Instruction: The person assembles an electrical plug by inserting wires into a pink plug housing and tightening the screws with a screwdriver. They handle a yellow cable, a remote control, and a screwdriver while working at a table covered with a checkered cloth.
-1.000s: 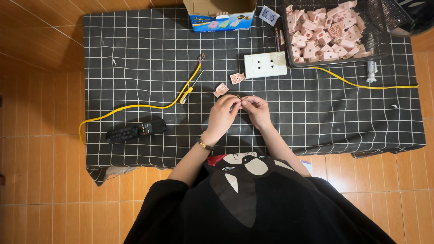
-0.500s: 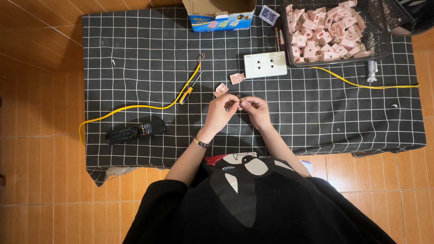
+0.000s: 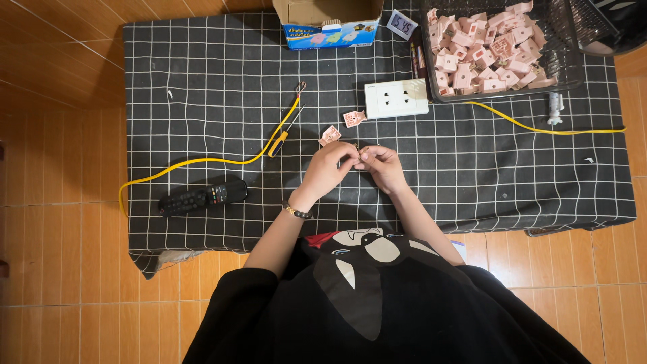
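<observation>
My left hand (image 3: 330,168) and my right hand (image 3: 381,165) meet fingertip to fingertip over the black checked cloth (image 3: 202,101), pinching a small part between them; the part itself is mostly hidden by the fingers. Just beyond the hands lie two small pink plastic pieces (image 3: 329,135) (image 3: 354,118). A white wall socket plate (image 3: 396,98) rests a little farther back. A bracelet sits on my left wrist.
A yellow-handled screwdriver (image 3: 282,138) and a yellow wire (image 3: 202,162) lie to the left, with a black remote control (image 3: 202,197) near the front edge. A dark tray (image 3: 569,67) of several pink parts stands back right, with a cardboard box (image 3: 327,23) and a small clock (image 3: 402,24) nearby.
</observation>
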